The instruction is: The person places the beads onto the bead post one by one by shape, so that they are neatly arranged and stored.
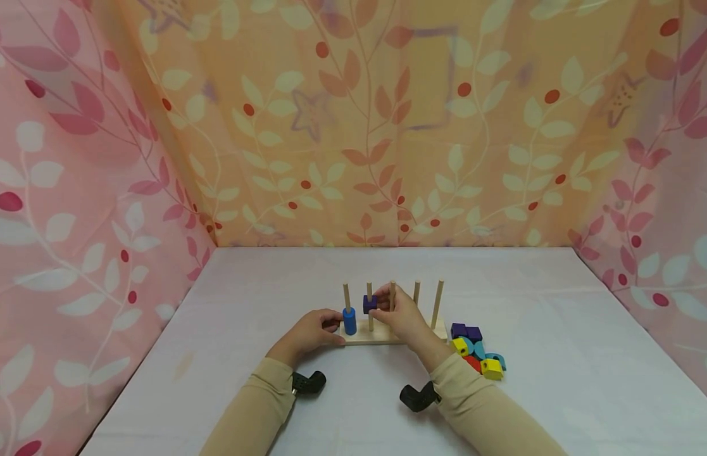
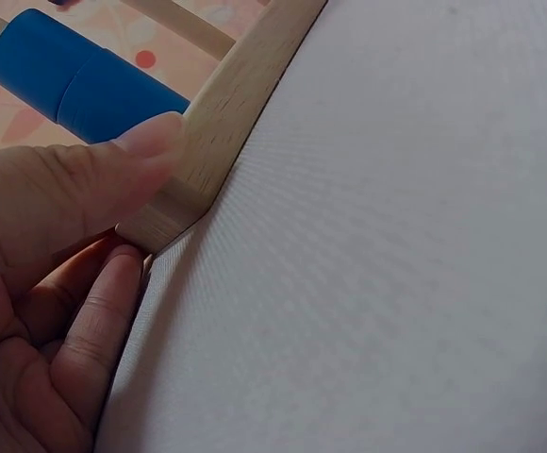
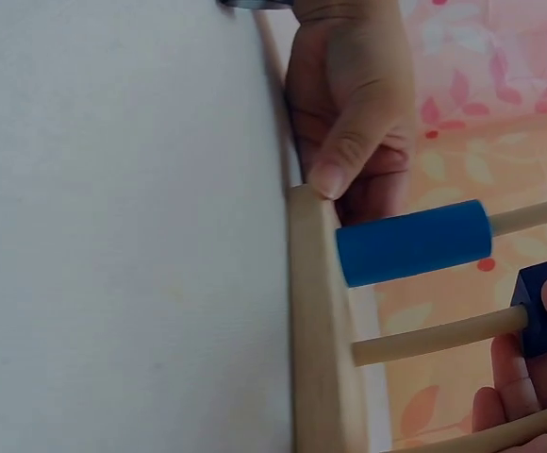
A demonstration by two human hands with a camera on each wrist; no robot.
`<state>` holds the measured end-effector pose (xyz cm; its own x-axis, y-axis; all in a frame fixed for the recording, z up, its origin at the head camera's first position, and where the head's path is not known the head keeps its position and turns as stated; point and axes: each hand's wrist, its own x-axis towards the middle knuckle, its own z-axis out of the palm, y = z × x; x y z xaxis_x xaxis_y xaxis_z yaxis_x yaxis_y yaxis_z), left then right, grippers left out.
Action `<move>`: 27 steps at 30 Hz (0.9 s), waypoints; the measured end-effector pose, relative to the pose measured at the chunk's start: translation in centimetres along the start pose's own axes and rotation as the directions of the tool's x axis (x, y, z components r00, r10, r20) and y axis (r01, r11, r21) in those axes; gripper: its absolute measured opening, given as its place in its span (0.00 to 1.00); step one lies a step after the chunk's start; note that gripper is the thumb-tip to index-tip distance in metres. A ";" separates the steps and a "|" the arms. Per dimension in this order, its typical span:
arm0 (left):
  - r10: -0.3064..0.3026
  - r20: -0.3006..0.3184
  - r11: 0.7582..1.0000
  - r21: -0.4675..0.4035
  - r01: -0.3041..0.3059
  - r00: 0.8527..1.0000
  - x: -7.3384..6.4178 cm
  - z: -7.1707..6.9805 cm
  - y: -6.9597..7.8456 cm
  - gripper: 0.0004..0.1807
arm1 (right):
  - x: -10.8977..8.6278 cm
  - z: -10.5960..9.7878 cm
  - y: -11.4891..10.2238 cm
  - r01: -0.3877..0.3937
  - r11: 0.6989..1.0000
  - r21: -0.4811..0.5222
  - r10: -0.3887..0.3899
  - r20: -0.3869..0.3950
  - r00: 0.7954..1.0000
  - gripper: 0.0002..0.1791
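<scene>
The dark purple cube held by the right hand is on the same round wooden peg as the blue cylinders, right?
Not quite: the dark purple cube held by the right hand is on the round wooden peg next to the blue cylinders, as the head view shows.

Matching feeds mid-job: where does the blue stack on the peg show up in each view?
Head: the blue stack is near the centre, slightly low, on the leftmost peg.
Left wrist: blue stack at upper left, its lower end partly behind the left hand.
Right wrist: blue stack right of centre, lying sideways in the picture.
Shared landmark: the wooden base, in all three.
</scene>
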<state>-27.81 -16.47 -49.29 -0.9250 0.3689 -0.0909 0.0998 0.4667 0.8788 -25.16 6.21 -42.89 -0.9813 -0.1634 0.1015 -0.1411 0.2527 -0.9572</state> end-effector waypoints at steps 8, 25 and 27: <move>0.007 -0.001 1.000 -0.008 -0.007 1.000 -0.1 0.1 0.2 0.29 | -0.2 0.7 2.0 -0.046 0.999 -0.021 0.046 -0.003 0.999 0.15; -0.025 -0.007 0.999 -0.028 0.025 1.000 -0.2 0.1 0.5 0.29 | -0.2 1.1 3.1 -0.070 0.997 -0.043 0.070 -0.002 0.998 0.18; -0.016 -0.003 0.999 -0.032 0.016 1.000 -0.2 0.1 0.4 0.29 | -0.3 1.1 3.1 -0.069 0.997 -0.044 0.069 -0.001 0.998 0.18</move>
<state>-27.58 -16.28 -48.90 -0.9276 0.3590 -0.1037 0.0732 0.4466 0.8918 -25.19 5.97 -46.24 -0.9889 -0.1445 0.0354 -0.0786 0.3049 -0.9491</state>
